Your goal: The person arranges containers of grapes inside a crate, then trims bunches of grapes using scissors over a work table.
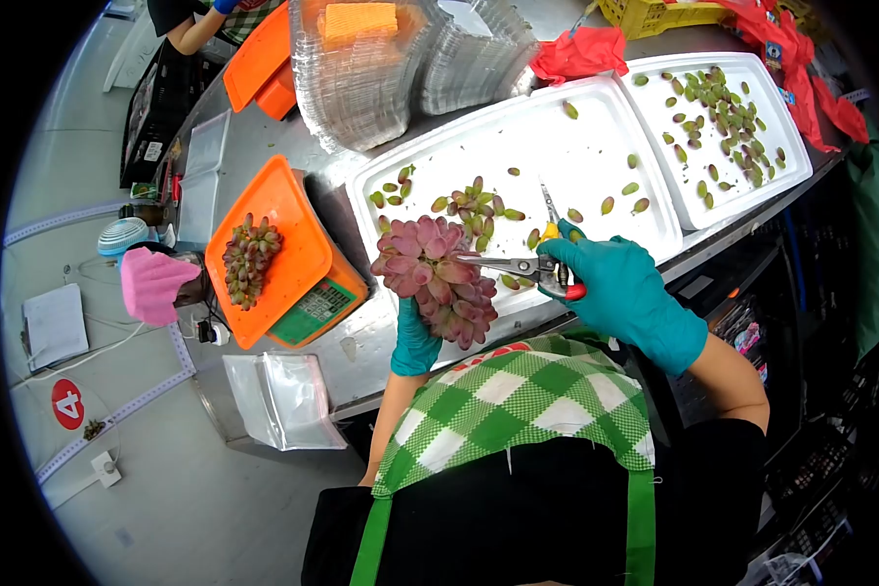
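From afar, I have the left grip (417,344) pinching the pink succulent (425,259) from below, by the near edge of the white tray (547,146), likely so its leaves face the scissors (511,266) that the right grip (620,293) clasps.

The succulent (428,262) partly hides the left hand (417,342); a co-worker (193,35) is cut off.

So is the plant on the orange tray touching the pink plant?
Apart: in the head view, bare orange tray and table separate the smaller plant from the pink plant.
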Demonstrator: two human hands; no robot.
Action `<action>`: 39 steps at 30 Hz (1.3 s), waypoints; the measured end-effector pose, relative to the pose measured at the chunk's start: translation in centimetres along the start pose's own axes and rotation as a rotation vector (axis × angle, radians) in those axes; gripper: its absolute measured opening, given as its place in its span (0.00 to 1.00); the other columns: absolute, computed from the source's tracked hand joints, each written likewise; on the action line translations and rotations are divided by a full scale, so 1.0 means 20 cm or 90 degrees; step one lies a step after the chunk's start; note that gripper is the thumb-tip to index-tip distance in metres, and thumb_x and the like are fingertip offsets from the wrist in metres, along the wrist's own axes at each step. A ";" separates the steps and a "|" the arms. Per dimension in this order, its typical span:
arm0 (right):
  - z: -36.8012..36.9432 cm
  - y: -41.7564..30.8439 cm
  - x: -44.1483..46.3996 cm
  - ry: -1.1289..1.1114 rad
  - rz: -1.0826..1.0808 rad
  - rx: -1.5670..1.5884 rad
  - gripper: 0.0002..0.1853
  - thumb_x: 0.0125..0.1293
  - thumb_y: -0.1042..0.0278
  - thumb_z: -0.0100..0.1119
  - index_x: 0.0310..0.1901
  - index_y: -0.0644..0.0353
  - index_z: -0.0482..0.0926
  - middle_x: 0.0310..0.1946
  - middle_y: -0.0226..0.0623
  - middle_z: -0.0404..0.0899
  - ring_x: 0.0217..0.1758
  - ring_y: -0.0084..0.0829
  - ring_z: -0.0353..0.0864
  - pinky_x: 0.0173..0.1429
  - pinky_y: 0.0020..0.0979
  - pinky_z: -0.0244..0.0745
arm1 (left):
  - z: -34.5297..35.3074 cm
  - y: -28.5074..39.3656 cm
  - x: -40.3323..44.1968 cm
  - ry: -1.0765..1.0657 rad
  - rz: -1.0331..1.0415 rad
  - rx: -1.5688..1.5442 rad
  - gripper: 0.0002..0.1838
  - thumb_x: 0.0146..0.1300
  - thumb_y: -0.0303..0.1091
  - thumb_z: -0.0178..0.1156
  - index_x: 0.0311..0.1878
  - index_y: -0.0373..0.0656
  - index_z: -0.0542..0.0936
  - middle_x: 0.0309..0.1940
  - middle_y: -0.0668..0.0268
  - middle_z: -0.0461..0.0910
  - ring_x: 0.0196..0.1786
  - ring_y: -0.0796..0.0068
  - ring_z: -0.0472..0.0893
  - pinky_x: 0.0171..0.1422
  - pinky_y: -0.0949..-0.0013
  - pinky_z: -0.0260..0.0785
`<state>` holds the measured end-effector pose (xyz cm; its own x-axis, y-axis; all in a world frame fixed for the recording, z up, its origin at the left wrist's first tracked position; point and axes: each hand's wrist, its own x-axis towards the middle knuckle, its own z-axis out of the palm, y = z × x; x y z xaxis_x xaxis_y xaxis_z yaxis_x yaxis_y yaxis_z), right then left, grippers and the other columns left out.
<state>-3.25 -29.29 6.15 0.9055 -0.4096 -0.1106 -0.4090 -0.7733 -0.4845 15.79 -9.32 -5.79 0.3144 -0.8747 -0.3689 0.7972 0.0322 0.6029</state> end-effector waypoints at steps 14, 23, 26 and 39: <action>-0.02 -0.01 0.02 0.086 -0.108 -0.049 0.19 0.47 0.77 0.51 0.44 0.56 0.71 0.27 0.36 0.69 0.32 0.39 0.71 0.48 0.42 0.68 | -0.08 -0.04 -0.03 0.015 -0.056 -0.017 0.36 0.57 0.56 0.53 0.63 0.46 0.58 0.58 0.62 0.64 0.60 0.63 0.66 0.63 0.59 0.60; 0.00 0.01 0.05 0.033 -0.100 -0.017 0.27 0.42 0.73 0.61 0.49 0.50 0.70 0.28 0.37 0.73 0.30 0.37 0.76 0.37 0.35 0.69 | -0.12 -0.07 -0.02 -0.059 -0.064 -0.025 0.35 0.59 0.61 0.45 0.62 0.45 0.59 0.59 0.60 0.64 0.60 0.62 0.66 0.63 0.58 0.60; -0.01 0.01 0.07 -0.010 -0.098 -0.019 0.25 0.43 0.73 0.60 0.48 0.51 0.70 0.27 0.36 0.74 0.30 0.37 0.76 0.36 0.35 0.69 | -0.08 -0.06 -0.03 -0.034 -0.068 -0.006 0.36 0.59 0.61 0.44 0.63 0.45 0.58 0.58 0.60 0.64 0.60 0.61 0.66 0.63 0.58 0.60; 0.04 0.02 0.03 0.015 -0.088 0.018 0.23 0.44 0.75 0.57 0.47 0.52 0.70 0.25 0.37 0.73 0.27 0.37 0.77 0.32 0.35 0.68 | -0.21 -0.12 -0.01 -0.044 -0.158 -0.099 0.38 0.58 0.62 0.45 0.64 0.45 0.56 0.61 0.59 0.61 0.61 0.60 0.64 0.64 0.57 0.59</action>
<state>-2.79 -29.45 5.16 0.9498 -0.3122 -0.0211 -0.2776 -0.8095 -0.5173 15.98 -7.09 -10.12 0.0682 -0.8959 -0.4389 0.9161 -0.1180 0.3832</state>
